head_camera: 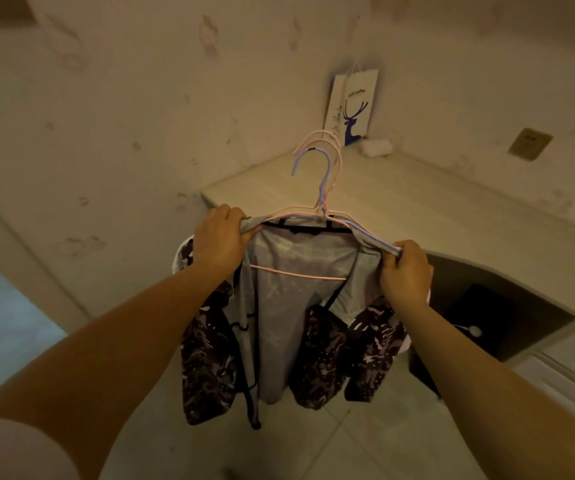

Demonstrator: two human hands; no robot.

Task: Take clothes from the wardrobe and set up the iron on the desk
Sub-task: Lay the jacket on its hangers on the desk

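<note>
I hold a bundle of clothes (293, 327) on pink and blue hangers (320, 174) out in front of me. The clothes are a grey-lined garment and dark patterned fabric that hangs down toward the floor. My left hand (222, 237) grips the left shoulder of the garment and hanger. At the right shoulder end, my right hand (405, 270) grips hanger and cloth together. The hanger hooks point up, in front of the pale wooden desk (435, 206). No iron is in view.
A white paper bag (352, 105) with a blue deer stands at the desk's back corner, next to a small white object (376, 147). A wall socket (530, 144) sits right of it. Under the desk is a dark recess, with drawers at the far right. The floor is tiled.
</note>
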